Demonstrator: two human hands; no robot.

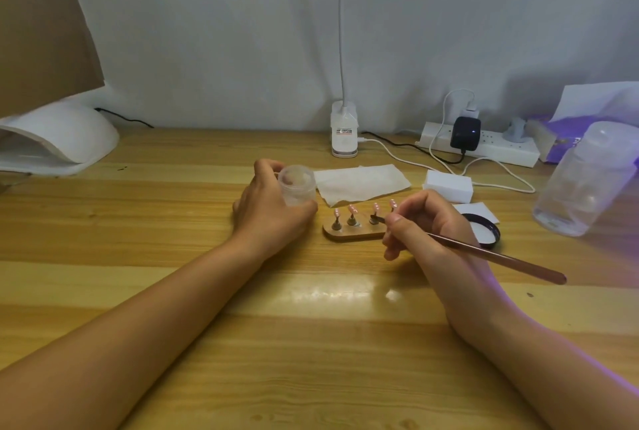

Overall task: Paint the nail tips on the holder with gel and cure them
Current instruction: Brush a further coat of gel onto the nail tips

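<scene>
The left hand (266,211) curls round the open jar (297,187), keeping gel within reach just left of the holder (349,235) mid-counter (311,343). The right hand (425,225) pinches the brush (494,255) pen-style for control, its bristles by the third nail tip (376,208).

The right hand (425,222) hides the right end of the holder (349,234). 4 nail tips (352,209) show; the 4th is partly covered, and any beyond it cannot be told. The brush (494,255) passes out of sight inside the fingers (392,222); its bristles are too small to make out. The same hand covers the left part of the black-rimmed lid (497,232). The left hand (273,208) grips the jar (297,187); the cloudy wall conceals the contents. The curing lamp (58,139) is cut off by the left edge. The clear bottle (584,180) is blurred and hides part of the purple box (560,139).
</scene>
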